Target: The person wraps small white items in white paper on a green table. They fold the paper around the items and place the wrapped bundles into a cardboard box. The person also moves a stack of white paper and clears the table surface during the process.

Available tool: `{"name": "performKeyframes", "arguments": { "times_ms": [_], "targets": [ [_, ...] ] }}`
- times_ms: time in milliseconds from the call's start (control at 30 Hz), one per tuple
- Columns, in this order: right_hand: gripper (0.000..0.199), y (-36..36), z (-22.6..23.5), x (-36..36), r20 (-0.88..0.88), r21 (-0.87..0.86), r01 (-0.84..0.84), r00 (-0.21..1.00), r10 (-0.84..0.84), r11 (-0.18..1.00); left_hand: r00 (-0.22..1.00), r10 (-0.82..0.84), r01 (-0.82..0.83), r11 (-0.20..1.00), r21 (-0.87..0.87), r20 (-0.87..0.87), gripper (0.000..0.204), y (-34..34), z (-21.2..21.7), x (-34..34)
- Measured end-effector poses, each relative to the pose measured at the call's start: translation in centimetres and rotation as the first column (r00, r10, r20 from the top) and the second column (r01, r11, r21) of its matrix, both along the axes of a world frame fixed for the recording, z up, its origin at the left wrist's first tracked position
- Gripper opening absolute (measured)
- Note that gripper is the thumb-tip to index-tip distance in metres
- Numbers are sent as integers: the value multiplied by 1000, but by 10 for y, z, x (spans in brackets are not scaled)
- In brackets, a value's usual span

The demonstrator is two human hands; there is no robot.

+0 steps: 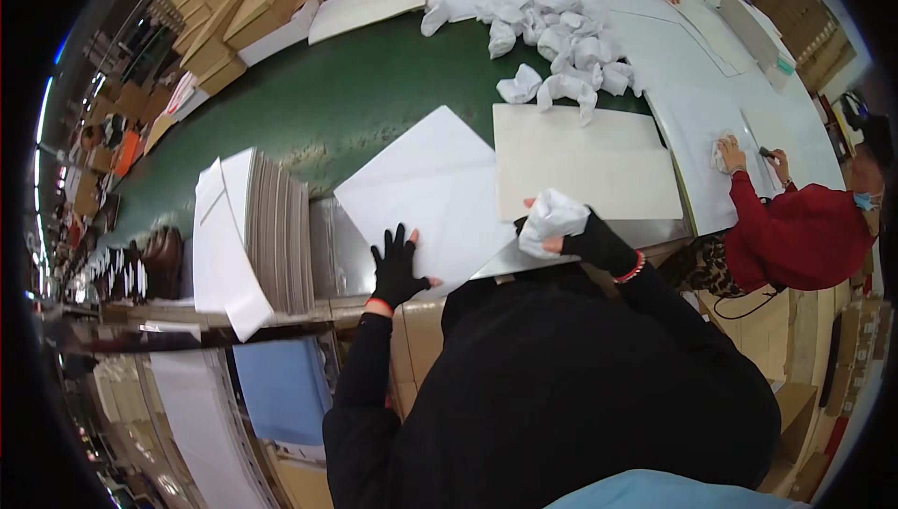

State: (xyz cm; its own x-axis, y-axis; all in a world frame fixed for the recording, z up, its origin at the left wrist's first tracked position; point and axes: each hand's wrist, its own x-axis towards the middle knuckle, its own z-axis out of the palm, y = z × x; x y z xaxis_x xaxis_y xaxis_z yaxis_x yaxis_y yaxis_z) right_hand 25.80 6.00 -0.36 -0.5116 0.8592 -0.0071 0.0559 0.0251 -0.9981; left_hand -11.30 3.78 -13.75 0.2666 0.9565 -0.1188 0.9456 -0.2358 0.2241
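Observation:
My left hand [399, 270], in a black fingerless glove, lies with spread fingers on the lower left part of a white paper sheet [435, 191]. That sheet is turned cornerwise on the green table. In my right hand [599, 242], also gloved in black, is a crumpled white paper wad [553, 223], gripped above the table's near edge. Beyond it lies a flat off-white board or sheet [585, 158]. A tall stack of paper sheets [281, 233] stands left of my left hand, with loose white strips on its side.
A pile of crumpled white paper wads [571, 36] covers the far middle of the green table [374, 97]. Cardboard boxes [267, 8] line the far left; brown shoes [164, 261] stand at the near left. A co-worker in a red top [795, 233] works on the right.

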Motion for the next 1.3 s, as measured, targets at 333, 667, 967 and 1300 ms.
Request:
{"name": "performKeyframes", "arguments": {
  "times_ms": [333, 667, 967, 1300],
  "targets": [
    [64, 85, 24, -69, -53, -61, -108, 993, 105, 992, 999, -34, 37, 981, -193, 17, 104, 77, 30, -70],
    [103, 115, 56, -68, 192, -67, 199, 964, -183, 978, 644, 56, 31, 995, -99, 763, 82, 118, 99, 34],
    [88, 93, 46, -80, 96, -236, 177, 983, -158, 955, 173, 137, 752, 621, -220, 975, 85, 168, 119, 59],
    [106, 80, 20, -89, -89, -470, 106, 982, -167, 876, 290, 177, 758, 557, -339, 941, 83, 170, 171, 78]
  ]
}}
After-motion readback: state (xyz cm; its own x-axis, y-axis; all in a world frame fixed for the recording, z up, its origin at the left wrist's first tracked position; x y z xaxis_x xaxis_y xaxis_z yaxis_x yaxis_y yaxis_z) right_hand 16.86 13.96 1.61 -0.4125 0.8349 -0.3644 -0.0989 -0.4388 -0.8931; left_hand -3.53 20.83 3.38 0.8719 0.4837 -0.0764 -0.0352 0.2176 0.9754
